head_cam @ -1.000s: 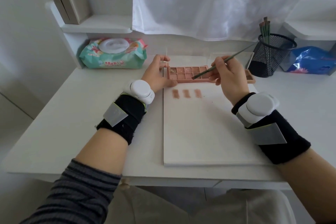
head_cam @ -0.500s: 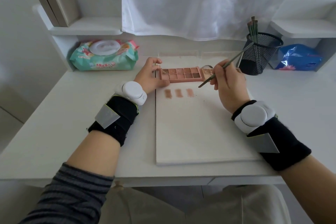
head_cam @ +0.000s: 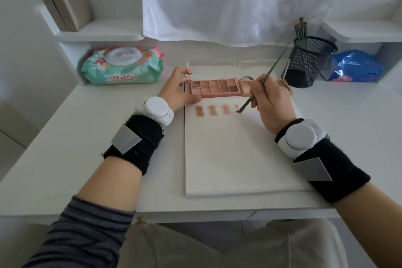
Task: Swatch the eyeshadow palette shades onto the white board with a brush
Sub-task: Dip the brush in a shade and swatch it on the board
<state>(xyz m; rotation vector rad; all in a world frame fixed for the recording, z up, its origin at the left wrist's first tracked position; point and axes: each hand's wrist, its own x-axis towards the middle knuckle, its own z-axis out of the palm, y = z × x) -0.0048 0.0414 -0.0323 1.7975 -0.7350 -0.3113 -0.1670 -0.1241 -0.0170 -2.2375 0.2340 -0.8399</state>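
Note:
A pink eyeshadow palette lies open across the far end of the white board. My left hand grips the palette's left end, thumb and fingers around it. My right hand is closed on a thin green brush, whose tip touches the board just right of three brownish swatches. A short fourth mark shows beside the tip. My right hand hides part of the palette's right section.
A black mesh cup with several brushes stands at the back right, beside a blue bag. A pack of wet wipes lies at the back left under a shelf. A white cloth hangs behind the board.
The brush tip left the palette pans and came down toward me onto the board, right of the third swatch, where a new mark has appeared. My left hand stayed on the palette.

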